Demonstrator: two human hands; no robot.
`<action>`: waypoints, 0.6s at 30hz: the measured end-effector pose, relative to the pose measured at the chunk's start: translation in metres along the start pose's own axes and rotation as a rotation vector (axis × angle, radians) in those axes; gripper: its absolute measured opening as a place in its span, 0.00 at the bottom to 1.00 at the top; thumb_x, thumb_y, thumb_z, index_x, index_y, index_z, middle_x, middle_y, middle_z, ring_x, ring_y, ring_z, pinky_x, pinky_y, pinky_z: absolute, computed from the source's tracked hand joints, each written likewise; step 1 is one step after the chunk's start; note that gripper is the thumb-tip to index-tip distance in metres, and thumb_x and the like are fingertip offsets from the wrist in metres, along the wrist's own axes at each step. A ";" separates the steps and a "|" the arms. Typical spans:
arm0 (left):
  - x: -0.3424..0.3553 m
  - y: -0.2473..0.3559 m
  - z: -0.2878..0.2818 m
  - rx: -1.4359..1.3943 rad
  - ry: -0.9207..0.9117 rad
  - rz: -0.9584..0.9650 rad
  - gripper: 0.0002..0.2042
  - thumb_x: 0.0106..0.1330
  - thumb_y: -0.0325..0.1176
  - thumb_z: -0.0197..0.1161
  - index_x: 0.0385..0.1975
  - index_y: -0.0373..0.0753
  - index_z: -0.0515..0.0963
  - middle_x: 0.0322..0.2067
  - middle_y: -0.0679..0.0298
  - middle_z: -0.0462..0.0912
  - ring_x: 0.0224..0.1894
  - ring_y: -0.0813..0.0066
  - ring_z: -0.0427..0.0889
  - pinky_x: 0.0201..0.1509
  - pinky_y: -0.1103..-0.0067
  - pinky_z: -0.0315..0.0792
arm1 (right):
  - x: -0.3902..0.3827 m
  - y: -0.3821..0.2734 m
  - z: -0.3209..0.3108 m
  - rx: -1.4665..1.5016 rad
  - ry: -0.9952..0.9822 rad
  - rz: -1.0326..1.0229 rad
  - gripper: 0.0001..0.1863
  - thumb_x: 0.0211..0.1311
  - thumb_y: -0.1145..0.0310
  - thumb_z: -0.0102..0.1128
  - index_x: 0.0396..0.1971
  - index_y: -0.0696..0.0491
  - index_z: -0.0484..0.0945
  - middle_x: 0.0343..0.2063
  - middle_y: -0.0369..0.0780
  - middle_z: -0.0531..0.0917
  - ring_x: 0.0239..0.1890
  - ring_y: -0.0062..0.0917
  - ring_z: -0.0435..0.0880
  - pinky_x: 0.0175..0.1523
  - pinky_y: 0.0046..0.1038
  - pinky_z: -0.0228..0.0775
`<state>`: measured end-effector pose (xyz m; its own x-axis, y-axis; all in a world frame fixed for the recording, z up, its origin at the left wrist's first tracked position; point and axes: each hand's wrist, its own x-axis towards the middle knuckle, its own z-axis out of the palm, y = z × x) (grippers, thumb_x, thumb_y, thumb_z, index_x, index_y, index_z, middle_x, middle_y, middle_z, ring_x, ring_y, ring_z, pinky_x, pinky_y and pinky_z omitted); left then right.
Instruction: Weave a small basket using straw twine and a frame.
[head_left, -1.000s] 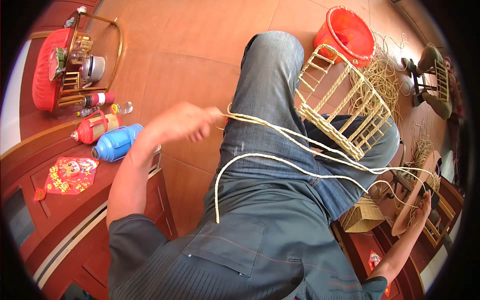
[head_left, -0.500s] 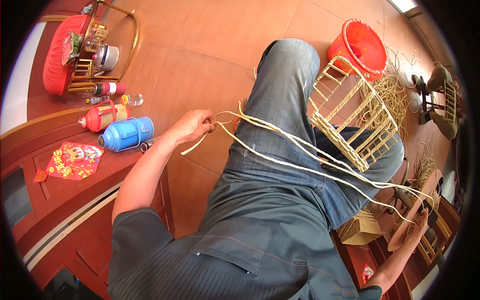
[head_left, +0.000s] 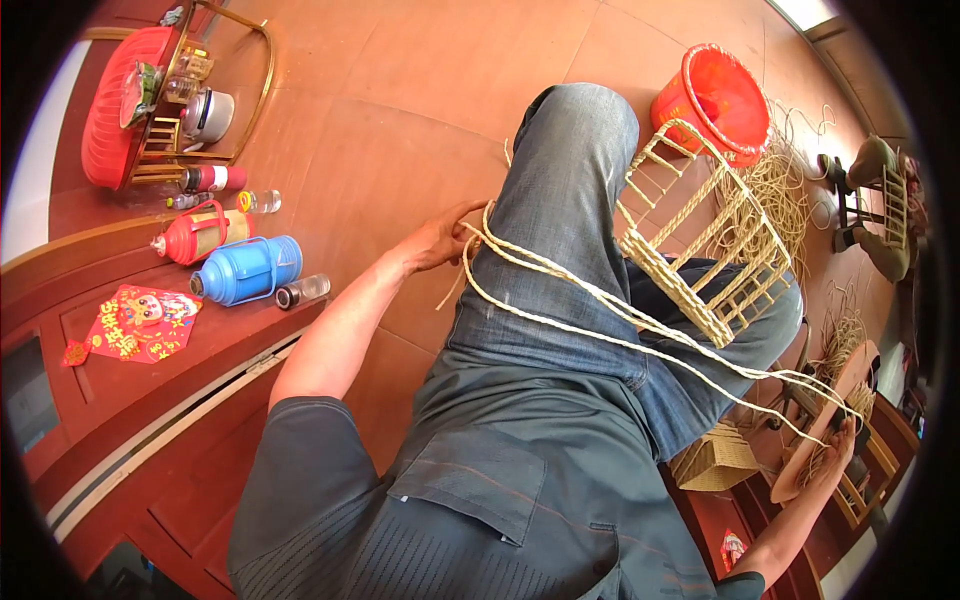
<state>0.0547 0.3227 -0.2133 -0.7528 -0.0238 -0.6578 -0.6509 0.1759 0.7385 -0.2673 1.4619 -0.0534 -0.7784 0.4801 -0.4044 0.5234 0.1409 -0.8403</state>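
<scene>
My left hand (head_left: 446, 236) is beside my left knee, fingers curled on looped cream cords (head_left: 550, 268) that stretch over my thighs to the right. My right hand (head_left: 838, 448) reaches low at the far right, fingers together among the cord ends by a tan board (head_left: 808, 440); what they hold is unclear. An open, ladder-like woven rope frame (head_left: 700, 250) rests tilted on my right leg, beside my left knee (head_left: 580, 120).
A red bucket (head_left: 715, 100) and loose cord heap (head_left: 765, 195) lie beyond. Left, a wooden bench (head_left: 100, 380) holds flasks (head_left: 245, 270), bottles and red paper (head_left: 140, 325), near a red stool (head_left: 110, 110). A woven basket (head_left: 715, 455) and green shoes (head_left: 872, 250) are right.
My left hand has moved right and up, down beside the knee, drawing the cord loops there; the lower cord now runs up to that hand. My right hand stays at the board.
</scene>
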 end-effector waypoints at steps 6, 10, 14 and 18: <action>0.022 0.006 0.015 -0.058 0.116 0.271 0.38 0.72 0.25 0.69 0.81 0.49 0.62 0.52 0.60 0.87 0.54 0.69 0.85 0.61 0.68 0.80 | -0.009 0.011 0.000 0.051 -0.010 -0.107 0.25 0.73 0.60 0.73 0.68 0.43 0.82 0.36 0.28 0.85 0.19 0.07 0.65 0.20 0.14 0.50; 0.012 0.021 0.011 0.051 0.321 0.050 0.37 0.70 0.31 0.71 0.79 0.47 0.64 0.39 0.57 0.89 0.43 0.68 0.89 0.54 0.68 0.82 | -0.022 0.001 0.011 -0.019 0.039 -0.035 0.24 0.73 0.62 0.73 0.67 0.44 0.82 0.34 0.28 0.86 0.19 0.07 0.65 0.20 0.15 0.50; 0.003 0.038 0.009 0.233 0.408 0.114 0.37 0.71 0.35 0.73 0.79 0.52 0.64 0.31 0.58 0.87 0.34 0.67 0.88 0.46 0.67 0.81 | -0.036 0.004 0.023 0.044 0.144 -0.032 0.22 0.73 0.61 0.73 0.65 0.45 0.83 0.36 0.28 0.86 0.19 0.08 0.66 0.20 0.16 0.50; 0.016 0.029 0.015 -0.189 0.282 0.441 0.24 0.77 0.25 0.63 0.73 0.38 0.74 0.50 0.58 0.90 0.52 0.69 0.87 0.63 0.71 0.79 | -0.040 -0.009 0.040 -0.044 -0.164 0.081 0.24 0.79 0.57 0.61 0.70 0.44 0.79 0.47 0.33 0.89 0.38 0.19 0.87 0.39 0.23 0.78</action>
<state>0.0251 0.3424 -0.2046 -0.9382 -0.2547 -0.2346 -0.2549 0.0496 0.9657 -0.2548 1.4071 -0.0439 -0.7770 0.3442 -0.5270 0.5990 0.1472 -0.7871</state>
